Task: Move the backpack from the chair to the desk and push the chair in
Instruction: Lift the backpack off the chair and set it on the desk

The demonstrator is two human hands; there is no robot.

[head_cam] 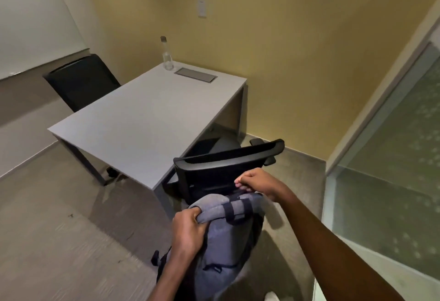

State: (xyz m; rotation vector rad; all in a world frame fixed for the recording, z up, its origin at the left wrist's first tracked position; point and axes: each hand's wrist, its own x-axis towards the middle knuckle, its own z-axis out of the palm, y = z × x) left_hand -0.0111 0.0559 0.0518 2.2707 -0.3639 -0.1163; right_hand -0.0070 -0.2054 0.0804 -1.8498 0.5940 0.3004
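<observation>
I hold a grey backpack (223, 248) with dark straps in the air, low in the view, in front of the black office chair (228, 169). My left hand (188, 231) grips the fabric at its top left. My right hand (257, 182) pinches the top right edge, close to the chair's backrest. The chair stands at the right side of the light grey desk (142, 119), its seat partly under the desktop. The backpack's lower part is hidden behind my left forearm.
A clear bottle (167, 56) and a cable hatch (195, 75) sit at the desk's far end. A second black chair (82, 81) stands behind the desk on the left. A frosted glass partition (385, 153) runs along the right. Carpet floor lies open on the left.
</observation>
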